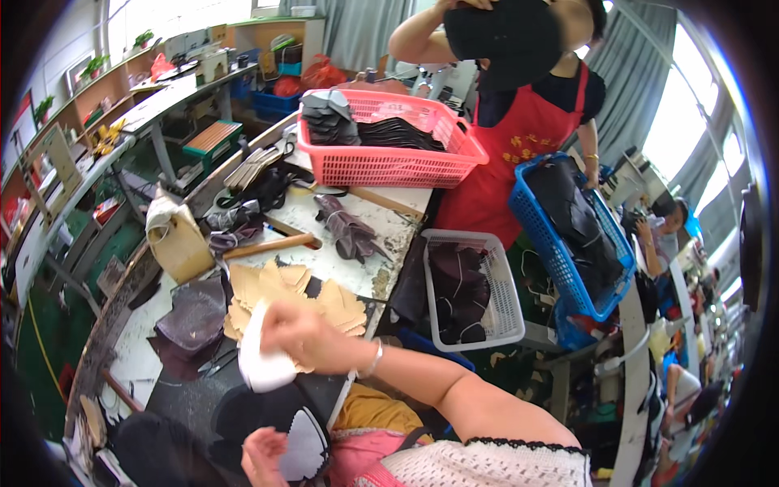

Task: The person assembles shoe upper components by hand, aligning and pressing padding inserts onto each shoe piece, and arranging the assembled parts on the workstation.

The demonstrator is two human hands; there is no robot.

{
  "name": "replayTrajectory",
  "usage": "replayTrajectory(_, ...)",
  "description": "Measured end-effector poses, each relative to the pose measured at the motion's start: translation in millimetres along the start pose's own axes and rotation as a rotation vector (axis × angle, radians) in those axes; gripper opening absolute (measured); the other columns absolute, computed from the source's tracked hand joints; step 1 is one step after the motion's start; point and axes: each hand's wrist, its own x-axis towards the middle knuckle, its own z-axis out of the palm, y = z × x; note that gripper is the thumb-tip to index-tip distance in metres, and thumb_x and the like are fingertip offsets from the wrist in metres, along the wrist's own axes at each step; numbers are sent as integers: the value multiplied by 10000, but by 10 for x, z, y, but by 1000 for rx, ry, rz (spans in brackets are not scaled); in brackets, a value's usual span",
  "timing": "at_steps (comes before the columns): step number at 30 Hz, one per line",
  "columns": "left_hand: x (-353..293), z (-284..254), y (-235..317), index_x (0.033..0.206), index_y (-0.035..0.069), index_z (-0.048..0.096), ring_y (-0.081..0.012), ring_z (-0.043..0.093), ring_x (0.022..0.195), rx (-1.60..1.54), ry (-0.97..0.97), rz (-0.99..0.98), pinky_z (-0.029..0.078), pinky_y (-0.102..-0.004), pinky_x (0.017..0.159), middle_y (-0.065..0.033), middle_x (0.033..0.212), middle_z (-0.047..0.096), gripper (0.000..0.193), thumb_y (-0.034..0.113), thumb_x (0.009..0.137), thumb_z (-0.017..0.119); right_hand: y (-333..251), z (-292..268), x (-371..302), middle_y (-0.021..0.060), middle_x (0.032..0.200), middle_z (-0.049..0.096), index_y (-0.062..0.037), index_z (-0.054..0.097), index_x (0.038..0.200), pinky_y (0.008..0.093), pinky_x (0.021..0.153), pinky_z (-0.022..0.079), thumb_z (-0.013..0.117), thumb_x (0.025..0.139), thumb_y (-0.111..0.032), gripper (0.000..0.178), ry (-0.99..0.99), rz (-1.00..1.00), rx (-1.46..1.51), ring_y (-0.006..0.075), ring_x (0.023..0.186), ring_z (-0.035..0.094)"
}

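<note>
Head view catches this mid-batch, I'd say, with plenty left. Right hand (302, 337) has a white piece (264, 369) pinched, fingers closed on its edge as far as the blur lets me see, and it's up over the near end of the table (398, 243), right by the tan pieces (337, 304). So that one's picked up but not set down. Left hand (264, 456) is down at the bottom edge beside a pale grey piece (304, 446) lying on the black pieces (235, 406); too smeared to tell if it's spread or gripping anything. No clue how many are finished, since nothing here clearly reads as a done pile. The tan ones are heaped loosely, a purple bundle (349, 227) sits farther up, and the pink basket (389, 170) is part full of grey and black stuff. Dark pieces also fill much of the white basket (503, 325) and the blue basket (544, 235) by the co-worker (503, 154), so my guess is nowhere near wrapped up.
</note>
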Motion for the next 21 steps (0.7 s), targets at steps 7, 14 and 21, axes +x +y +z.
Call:
replayTrajectory(7,106,124,168,892,-42,590,-133,434,551,258,339,125,349,-303,478,-2,685,534,190,147,907,602,-421,443,-431,138,873,572,11,603,911,308,689,493,562,903,-77,98,32,305,243,182,786,605)
replayTrajectory(14,130,-176,63,706,4,541,-107,393,518,307,421,343,321,-274,454,6,604,472,215,102,892,590,-504,493,-728,43,607,582,22,566,876,209,423,455,491,975,-199,254,-365,477,646,76,463,557)
replayTrajectory(21,81,-234,33,734,-23,549,-103,442,573,340,368,360,360,-269,483,-5,668,522,161,45,872,595,-600,427,-716,49,672,601,39,574,910,227,464,473,489,961,-149,213,-403,533,747,85,539,588)
